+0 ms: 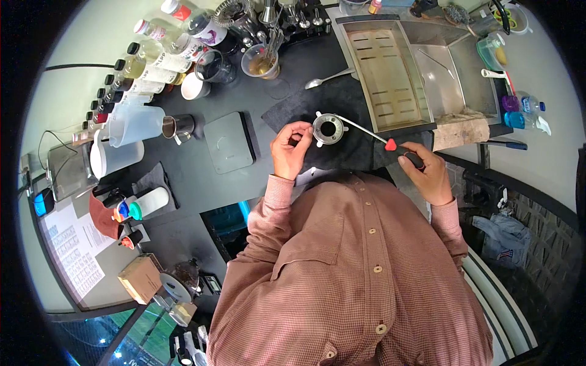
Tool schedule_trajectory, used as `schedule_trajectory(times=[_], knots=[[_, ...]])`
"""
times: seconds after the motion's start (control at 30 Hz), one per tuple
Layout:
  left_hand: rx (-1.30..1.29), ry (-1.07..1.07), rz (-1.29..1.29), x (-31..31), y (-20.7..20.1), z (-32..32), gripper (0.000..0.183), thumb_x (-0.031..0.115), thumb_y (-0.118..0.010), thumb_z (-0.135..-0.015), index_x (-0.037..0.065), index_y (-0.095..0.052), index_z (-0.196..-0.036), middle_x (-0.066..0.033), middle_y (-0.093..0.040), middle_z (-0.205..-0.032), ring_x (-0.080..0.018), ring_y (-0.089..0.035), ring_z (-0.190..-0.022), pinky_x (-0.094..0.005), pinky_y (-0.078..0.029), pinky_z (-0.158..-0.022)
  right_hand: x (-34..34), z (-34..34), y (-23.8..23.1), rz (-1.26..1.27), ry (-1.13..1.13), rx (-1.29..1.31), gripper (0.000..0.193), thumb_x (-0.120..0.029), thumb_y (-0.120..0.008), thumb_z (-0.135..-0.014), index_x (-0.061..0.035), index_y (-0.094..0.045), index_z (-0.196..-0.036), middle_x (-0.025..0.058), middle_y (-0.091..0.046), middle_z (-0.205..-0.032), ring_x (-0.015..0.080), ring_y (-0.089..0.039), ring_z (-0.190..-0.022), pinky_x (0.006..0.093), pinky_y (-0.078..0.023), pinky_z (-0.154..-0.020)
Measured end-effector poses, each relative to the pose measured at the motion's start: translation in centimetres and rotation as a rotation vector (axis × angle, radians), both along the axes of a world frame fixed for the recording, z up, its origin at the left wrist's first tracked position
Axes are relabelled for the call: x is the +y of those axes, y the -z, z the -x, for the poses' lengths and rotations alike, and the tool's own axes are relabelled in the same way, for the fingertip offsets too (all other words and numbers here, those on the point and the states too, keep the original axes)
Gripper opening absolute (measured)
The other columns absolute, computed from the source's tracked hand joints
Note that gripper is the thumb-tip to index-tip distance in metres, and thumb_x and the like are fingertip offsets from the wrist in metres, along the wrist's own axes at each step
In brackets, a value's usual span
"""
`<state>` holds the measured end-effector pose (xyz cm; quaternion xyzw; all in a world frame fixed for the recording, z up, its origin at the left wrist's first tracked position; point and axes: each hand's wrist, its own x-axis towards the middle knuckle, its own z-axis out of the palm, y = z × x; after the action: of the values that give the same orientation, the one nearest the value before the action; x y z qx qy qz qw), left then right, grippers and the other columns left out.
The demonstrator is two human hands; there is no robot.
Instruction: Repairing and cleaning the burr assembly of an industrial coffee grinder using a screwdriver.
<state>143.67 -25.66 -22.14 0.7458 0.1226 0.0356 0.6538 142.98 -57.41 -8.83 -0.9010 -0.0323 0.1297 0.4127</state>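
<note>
1. Dark grey countertop (190,186) runs across a cluttered bar station: bottles (204,27) along the left wall, a flat square scale-like device (227,143) near the middle, a steel sink basin (441,85) upper right.
2. Main item: a metal strainer (318,129), round with small tabs on its rim. Position: raised in front of the torso, black cloth (354,97) behind it in view, between the two hands, nearer the left one.
3. Left hand (291,151): thumb and forefinger pinching the strainer's left rim, other fingers curled in.
4. Right hand (429,175): fingers bent toward the thumb, near the red tip (390,145). Dark patch (415,160) between thumb and forefinger; held item or just a gap, cannot tell. So grasp unclear.
5. Thin handle (366,129) slants from the strainer's upper edge down to the red tip, toward the right hand. Whether it is fixed to the ring: not clear.
6. Handling, judged by looks: light, stiff, thin sheet metal; unlikely to break, though hard knocks could bend the tabs. Probably slippery if wet; wetness not visible.
7. Best hold, my guess: rim edge between two tabs, or along the handle. Rim pinch looks adequate for the weight, but one-sided, so the ring could twist.
8. Nearby: spoon (329,79) lying beyond the strainer, well apart from both hands.
</note>
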Motion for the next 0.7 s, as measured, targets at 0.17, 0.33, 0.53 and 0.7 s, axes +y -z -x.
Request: schedule_trajectory(times=[0.17,0.33,0.53,0.7], knots=[[-0.048,0.054,-0.022,0.3,-0.3,-0.2,0.021,0.004,-0.077,-0.092,0.002,-0.077,-0.114,-0.0035,-0.075,-0.099,-0.0074,-0.065,-0.087,-0.0231,-0.052,-0.077,-0.2,0.0,0.2,-0.012,0.017,-0.002,0.032,-0.019,-0.076,-0.093,-0.0004,-0.069,-0.118,0.0148,-0.073,-0.096,0.0211,-0.071,-0.082,0.0315,-0.055,-0.074],[-0.075,0.115,-0.165,-0.1,-1.8,-0.3,0.019,0.003,-0.077,-0.091,0.002,-0.077,-0.110,-0.0059,-0.076,-0.100,-0.0105,-0.067,-0.086,-0.0253,-0.054,-0.078,-0.2,0.0,0.4,-0.036,0.027,0.011,0.031,-0.019,-0.075,-0.093,-0.0004,-0.069,-0.118,0.0148,-0.073,-0.097,0.0214,-0.071,-0.082,0.0314,-0.054,-0.074],[-0.203,0.187,-0.312,-0.5,-2.9,-0.7,0.017,0.003,-0.078,-0.088,0.003,-0.076,-0.106,-0.0086,-0.076,-0.101,-0.0179,-0.069,-0.084,-0.0294,-0.056,-0.078,0.0,0.3,0.4,-0.019,0.010,0.013,0.031,-0.019,-0.075,-0.093,-0.0010,-0.069,-0.118,0.0148,-0.073,-0.097,0.0211,-0.071,-0.083,0.0306,-0.054,-0.074],[-0.268,0.272,-0.353,-1.3,-4.2,-0.4,0.018,0.002,-0.077,-0.087,0.003,-0.076,-0.105,-0.0101,-0.075,-0.101,-0.0252,-0.069,-0.090,-0.0340,-0.056,-0.079,-0.5,0.8,0.0,-0.001,0.068,0.041,0.032,-0.019,-0.075,-0.093,-0.0024,-0.068,-0.120,0.0131,-0.073,-0.097,0.0201,-0.071,-0.084,0.0306,-0.054,-0.076]])
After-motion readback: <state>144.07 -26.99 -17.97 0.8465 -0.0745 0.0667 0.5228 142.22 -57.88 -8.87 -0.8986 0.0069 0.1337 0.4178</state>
